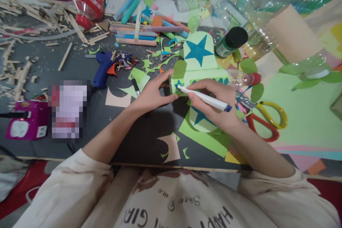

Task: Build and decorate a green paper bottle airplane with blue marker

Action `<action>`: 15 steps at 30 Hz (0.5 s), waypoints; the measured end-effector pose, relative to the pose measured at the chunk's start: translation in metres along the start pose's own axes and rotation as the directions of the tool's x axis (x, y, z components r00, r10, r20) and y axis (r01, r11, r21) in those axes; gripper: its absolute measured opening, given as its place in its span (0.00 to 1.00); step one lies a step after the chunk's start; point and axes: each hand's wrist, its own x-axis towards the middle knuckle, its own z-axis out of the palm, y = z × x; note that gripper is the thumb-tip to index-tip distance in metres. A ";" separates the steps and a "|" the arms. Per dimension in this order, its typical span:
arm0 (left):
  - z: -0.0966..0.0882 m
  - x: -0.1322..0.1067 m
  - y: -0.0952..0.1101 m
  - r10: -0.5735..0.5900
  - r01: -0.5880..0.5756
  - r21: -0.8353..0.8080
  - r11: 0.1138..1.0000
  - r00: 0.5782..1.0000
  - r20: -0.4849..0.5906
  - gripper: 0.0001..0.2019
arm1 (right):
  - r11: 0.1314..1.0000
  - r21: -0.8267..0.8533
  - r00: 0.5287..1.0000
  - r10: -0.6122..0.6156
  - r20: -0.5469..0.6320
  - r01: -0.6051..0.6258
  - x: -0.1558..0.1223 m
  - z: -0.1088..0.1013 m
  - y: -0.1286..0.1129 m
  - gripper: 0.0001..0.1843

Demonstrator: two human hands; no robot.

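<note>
My right hand (217, 99) pinches a white marker (204, 98) with a dark blue end. Its tip touches a small blue star (179, 85) on the left end of a light green paper box (197, 74). Fingers and thumb of my left hand (151, 94) hold that same end from the left, partly hidden behind it. A rounded flap with a big blue star (199, 50) stands at the box's far side. Another rounded flap with a blue star (200, 117) lies on the near side, partly covered by my right hand.
Scissors (269, 121) with red and yellow handles lie right of my right hand. A blue glue gun (103, 67), a black pen (135, 84) and paper scraps lie to the left. Further back are markers (137, 37), a black-capped bottle (232, 42) and wooden sticks (76, 26).
</note>
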 end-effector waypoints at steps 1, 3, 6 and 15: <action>0.000 0.000 0.000 0.001 -0.001 -0.001 1.000 1.000 0.002 0.35 | 1.000 -0.006 1.000 -0.001 0.004 0.001 0.000 0.000 0.000 0.04; 0.000 0.000 -0.001 0.005 -0.005 -0.005 1.000 1.000 0.002 0.35 | 1.000 -0.007 1.000 0.001 0.001 -0.001 -0.001 -0.001 0.000 0.03; 0.000 0.000 -0.001 0.003 -0.003 0.001 1.000 1.000 -0.001 0.36 | 1.000 0.010 1.000 0.014 -0.027 -0.013 -0.003 -0.001 0.003 0.02; 0.000 0.000 0.000 -0.012 0.012 0.001 1.000 1.000 0.005 0.35 | 0.999 0.030 1.000 0.017 -0.016 -0.017 -0.001 0.000 0.003 0.03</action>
